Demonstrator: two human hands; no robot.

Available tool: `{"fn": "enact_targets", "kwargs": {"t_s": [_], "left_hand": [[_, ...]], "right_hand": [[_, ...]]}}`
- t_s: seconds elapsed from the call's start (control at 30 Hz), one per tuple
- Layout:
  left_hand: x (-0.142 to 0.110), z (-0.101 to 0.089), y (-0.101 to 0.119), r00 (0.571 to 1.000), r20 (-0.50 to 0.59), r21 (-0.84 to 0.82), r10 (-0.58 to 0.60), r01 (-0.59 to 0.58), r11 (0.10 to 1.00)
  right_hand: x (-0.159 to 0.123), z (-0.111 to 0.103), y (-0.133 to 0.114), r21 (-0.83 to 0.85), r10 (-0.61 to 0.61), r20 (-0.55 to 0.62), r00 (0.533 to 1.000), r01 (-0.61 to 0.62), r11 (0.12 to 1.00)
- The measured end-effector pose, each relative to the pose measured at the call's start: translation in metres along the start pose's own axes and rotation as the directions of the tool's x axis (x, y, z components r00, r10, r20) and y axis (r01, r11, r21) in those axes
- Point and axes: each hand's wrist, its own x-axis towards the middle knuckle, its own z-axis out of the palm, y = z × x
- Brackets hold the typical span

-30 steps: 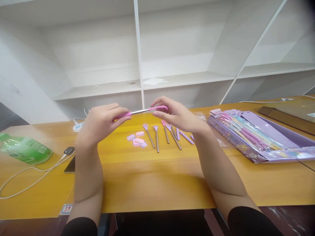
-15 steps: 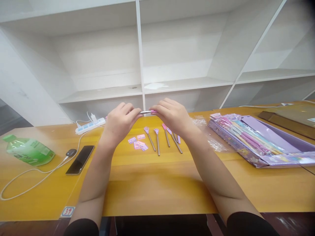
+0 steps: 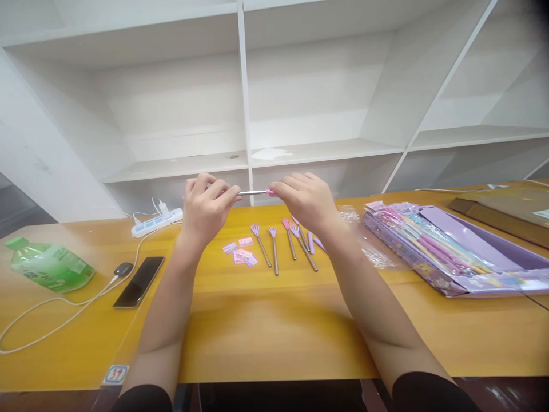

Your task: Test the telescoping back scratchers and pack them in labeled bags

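A metal rod with a pink end, seemingly a telescopic back scratcher (image 3: 254, 193), is held level between my two hands above the table. My left hand (image 3: 206, 209) pinches its left part, and my right hand (image 3: 306, 200) is closed around the pink right end; the fingers hide both tips. Below lie several back scratchers with small purple or pink hand-shaped heads and metal rods, among them a purple one (image 3: 274, 252) and a pink one (image 3: 289, 237). Purple handle pieces (image 3: 311, 242) rest near my right wrist. Small printed cards (image 3: 244, 256) are scattered left of the scratchers.
At right, a purple display box (image 3: 437, 280) holds bagged scratchers, with clear plastic bags (image 3: 377, 252) beside it. A cardboard box (image 3: 506, 209) is behind. On the left are a phone (image 3: 139, 281), a green bottle (image 3: 51, 264), a cable and a power strip (image 3: 156, 222). White shelves (image 3: 321, 91) stand behind.
My hands have moved slightly apart, and more of the metal rod shows between them. The things on the table have stayed in place.
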Motion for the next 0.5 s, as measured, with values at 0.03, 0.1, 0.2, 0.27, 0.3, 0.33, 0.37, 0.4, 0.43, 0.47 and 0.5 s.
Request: {"fn": "enact_targets", "kwargs": {"t_s": [0.03, 0.1, 0.2, 0.27, 0.3, 0.33, 0.37, 0.4, 0.43, 0.47, 0.5], "left_hand": [[-0.001, 0.000, -0.003, 1.000, -0.004, -0.002, -0.005, 0.005, 1.000], [-0.003, -0.001, -0.010, 1.000, 0.006, -0.009, -0.029, 0.029, 1.000], [-0.008, -0.005, -0.026, 0.994, 0.046, -0.027, -0.095, 0.097, 0.995], [-0.012, -0.008, -0.039, 0.987, 0.070, -0.033, -0.147, 0.149, 0.988], [-0.014, -0.010, -0.047, 0.983, 0.070, -0.033, -0.171, 0.174, 0.984], [-0.017, -0.012, -0.056, 0.979, 0.067, -0.030, -0.192, 0.194, 0.981], [-0.021, -0.014, -0.066, 0.975, 0.053, -0.023, -0.217, 0.218, 0.976], [-0.026, -0.017, -0.076, 0.970, 0.031, -0.016, -0.240, 0.241, 0.970], [-0.032, -0.021, -0.088, 0.965, 0.027, -0.005, -0.260, 0.261, 0.965], [-0.039, -0.026, -0.100, 0.961, 0.017, 0.007, -0.277, 0.277, 0.961], [-0.046, -0.030, -0.112, 0.955, 0.049, 0.018, -0.293, 0.292, 0.956]], "right_hand": [[0.000, -0.001, 0.003, 0.000, 0.011, -0.004, 1.000, -0.011, 1.000], [-0.001, -0.004, 0.010, 0.018, 0.049, -0.006, 0.999, -0.049, 0.999], [-0.003, -0.009, 0.022, 0.064, 0.107, -0.005, 0.994, -0.107, 0.992], [-0.006, -0.012, 0.033, 0.094, 0.150, 0.004, 0.989, -0.150, 0.984], [-0.008, -0.014, 0.040, 0.106, 0.176, 0.011, 0.984, -0.177, 0.979], [-0.011, -0.016, 0.048, 0.112, 0.208, 0.013, 0.978, -0.208, 0.972], [-0.015, -0.019, 0.057, 0.113, 0.247, 0.010, 0.969, -0.246, 0.962], [-0.020, -0.022, 0.067, 0.113, 0.283, 0.005, 0.959, -0.282, 0.953], [-0.025, -0.026, 0.078, 0.113, 0.318, 0.002, 0.948, -0.316, 0.942], [-0.031, -0.030, 0.090, 0.116, 0.348, 0.000, 0.937, -0.346, 0.931], [-0.038, -0.035, 0.101, 0.126, 0.362, 0.002, 0.932, -0.360, 0.925]]}}
